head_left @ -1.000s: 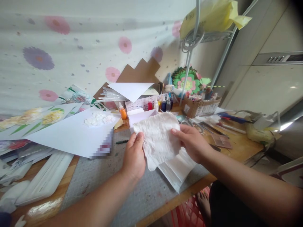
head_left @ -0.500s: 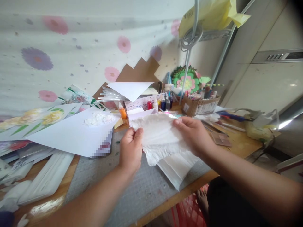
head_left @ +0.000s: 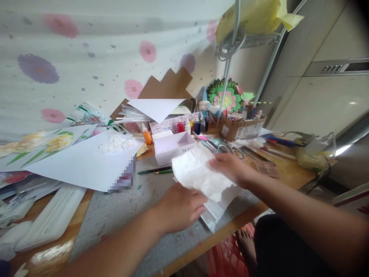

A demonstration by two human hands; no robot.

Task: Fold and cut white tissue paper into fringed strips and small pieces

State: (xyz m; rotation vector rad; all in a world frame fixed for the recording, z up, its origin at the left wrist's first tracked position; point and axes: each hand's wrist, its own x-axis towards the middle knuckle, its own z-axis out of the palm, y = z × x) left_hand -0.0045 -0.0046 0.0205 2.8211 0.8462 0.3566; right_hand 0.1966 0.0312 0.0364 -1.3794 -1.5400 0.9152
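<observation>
My right hand (head_left: 229, 167) pinches the right edge of a thin, crinkled white sheet that looks like tissue paper (head_left: 198, 169), thumb on top. The sheet hangs slanted above the mat. At its lower left edge is my left hand (head_left: 183, 204), palm down, with bent fingers; the thumb and whatever the fingers grip are hidden. Just past these fingers, below the sheet, lies a white, flat, folded piece or packet (head_left: 211, 219) near the table's front edge. An open white box (head_left: 174, 148) stands behind the sheet, and green pencils (head_left: 161, 172) lie before it.
A grey cutting mat (head_left: 121, 223) covers the wooden table's middle. To its left, white shreds (head_left: 118, 143) lie on a large white sheet (head_left: 77, 165). Behind stand an orange bottle (head_left: 147, 136) and several paint bottles. Scissors (head_left: 230, 149) and a cardboard box (head_left: 242, 129) are at right.
My left hand has left the sheet's upper left side and moved down and right to its lower edge. The sheet has swung round into a slant, uncovering the box and pencils.
</observation>
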